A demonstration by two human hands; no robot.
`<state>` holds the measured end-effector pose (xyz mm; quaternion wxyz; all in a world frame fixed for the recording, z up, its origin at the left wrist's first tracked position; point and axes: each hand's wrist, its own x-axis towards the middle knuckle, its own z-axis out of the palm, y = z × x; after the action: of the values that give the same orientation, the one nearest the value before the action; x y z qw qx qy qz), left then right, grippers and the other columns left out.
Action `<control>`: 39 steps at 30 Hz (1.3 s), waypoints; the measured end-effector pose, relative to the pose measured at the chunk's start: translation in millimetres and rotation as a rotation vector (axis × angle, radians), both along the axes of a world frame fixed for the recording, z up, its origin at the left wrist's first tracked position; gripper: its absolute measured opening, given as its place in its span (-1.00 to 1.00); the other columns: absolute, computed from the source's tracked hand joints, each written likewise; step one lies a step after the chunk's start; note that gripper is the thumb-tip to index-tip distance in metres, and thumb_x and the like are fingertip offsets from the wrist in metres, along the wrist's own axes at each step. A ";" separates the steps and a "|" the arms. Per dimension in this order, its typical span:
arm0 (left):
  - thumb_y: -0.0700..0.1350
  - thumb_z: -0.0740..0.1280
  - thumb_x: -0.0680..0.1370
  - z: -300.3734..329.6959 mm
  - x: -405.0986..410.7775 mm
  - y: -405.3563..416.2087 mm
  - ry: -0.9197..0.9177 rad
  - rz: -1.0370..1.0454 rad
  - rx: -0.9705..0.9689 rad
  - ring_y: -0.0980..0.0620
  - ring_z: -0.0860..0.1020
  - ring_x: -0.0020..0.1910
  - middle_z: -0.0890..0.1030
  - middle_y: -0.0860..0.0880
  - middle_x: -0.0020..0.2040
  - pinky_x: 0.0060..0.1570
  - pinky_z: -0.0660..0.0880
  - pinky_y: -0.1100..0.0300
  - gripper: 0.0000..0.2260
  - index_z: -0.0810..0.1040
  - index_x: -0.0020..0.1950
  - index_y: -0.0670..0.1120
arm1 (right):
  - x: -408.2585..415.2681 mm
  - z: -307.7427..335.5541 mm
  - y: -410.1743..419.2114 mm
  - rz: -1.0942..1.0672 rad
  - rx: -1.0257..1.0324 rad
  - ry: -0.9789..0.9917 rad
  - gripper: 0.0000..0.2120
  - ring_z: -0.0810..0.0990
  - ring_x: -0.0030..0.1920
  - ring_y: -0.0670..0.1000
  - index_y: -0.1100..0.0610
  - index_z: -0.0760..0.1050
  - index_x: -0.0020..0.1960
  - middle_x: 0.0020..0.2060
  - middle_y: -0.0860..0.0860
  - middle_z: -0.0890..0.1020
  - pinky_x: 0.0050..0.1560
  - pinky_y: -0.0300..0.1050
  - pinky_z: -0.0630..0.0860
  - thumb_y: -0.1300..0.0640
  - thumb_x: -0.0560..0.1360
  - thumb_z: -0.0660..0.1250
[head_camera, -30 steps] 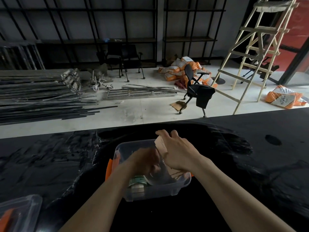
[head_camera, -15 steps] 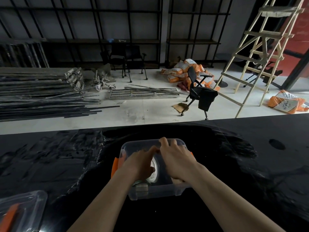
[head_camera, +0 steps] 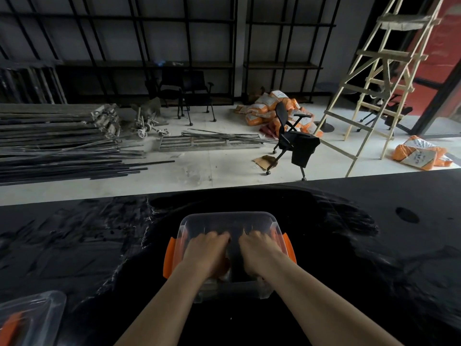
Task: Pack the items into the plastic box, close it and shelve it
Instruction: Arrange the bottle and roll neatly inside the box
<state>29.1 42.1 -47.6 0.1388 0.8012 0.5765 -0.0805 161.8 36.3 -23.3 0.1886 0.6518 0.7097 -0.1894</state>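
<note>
A clear plastic box [head_camera: 227, 216] with orange latches [head_camera: 169, 258] on its two sides stands open on the black table [head_camera: 349, 258] right in front of me. Both hands are down inside it, palms down, side by side. My left hand [head_camera: 207, 253] lies in the left half and my right hand [head_camera: 260, 253] in the right half, fingers pointing to the far wall. The hands cover the items in the box. I cannot tell whether either hand grips anything.
A second clear plastic piece with an orange part [head_camera: 30, 315] lies at the table's near left corner. A round hole [head_camera: 406, 214] marks the table at the right. Beyond the far edge are the floor, metal bars, chairs, a wooden ladder [head_camera: 374, 83] and dark shelving [head_camera: 174, 63].
Both hands have sunk from above the box down into it. The tape roll and the pale card that they held over the box are out of sight under the hands.
</note>
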 end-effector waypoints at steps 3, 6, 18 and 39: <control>0.00 0.45 0.56 0.5 1.3 1.1 0.004 0.005 -0.007 -0.13 0.55 0.37 0.52 -0.10 0.42 0.23 0.51 0.00 -0.45 0.37 0.52 0.03 | -6.8 -13.9 4.2 -0.010 -0.003 0.011 -0.54 0.42 0.39 0.23 0.16 0.39 0.44 0.43 0.21 0.37 0.32 0.14 0.46 0.17 0.56 0.36; 0.00 0.45 0.56 0.2 1.6 1.3 -0.010 0.014 -0.008 -0.09 0.56 0.35 0.54 -0.09 0.42 0.24 0.52 0.02 -0.47 0.39 0.50 0.02 | -5.8 -17.5 3.4 -0.045 -0.052 0.046 -0.41 0.34 0.44 0.24 0.14 0.27 0.52 0.48 0.18 0.27 0.37 0.15 0.41 0.19 0.54 0.37; -0.02 0.43 0.59 3.6 3.9 -1.6 -0.010 0.007 0.003 -0.13 0.55 0.34 0.54 -0.11 0.39 0.20 0.48 0.02 -0.54 0.41 0.46 0.00 | 9.9 -12.8 9.6 -0.370 -0.176 0.446 -0.46 0.45 0.34 0.19 0.03 0.28 0.49 0.38 0.17 0.42 0.21 0.04 0.50 0.21 0.53 0.28; 0.00 0.45 0.48 9.4 2.3 -4.8 -0.021 0.074 -0.028 -0.17 0.57 0.32 0.56 -0.10 0.37 0.22 0.53 -0.06 -0.47 0.44 0.44 0.08 | 5.1 12.9 -6.2 0.402 0.239 -0.058 -0.71 0.51 0.31 0.20 0.21 0.53 0.27 0.29 0.20 0.54 0.22 0.07 0.50 0.15 0.58 0.36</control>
<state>31.4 37.3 -38.2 0.1590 0.7782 0.6029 -0.0751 166.9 30.1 -10.3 0.1645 0.5202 0.8369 -0.0436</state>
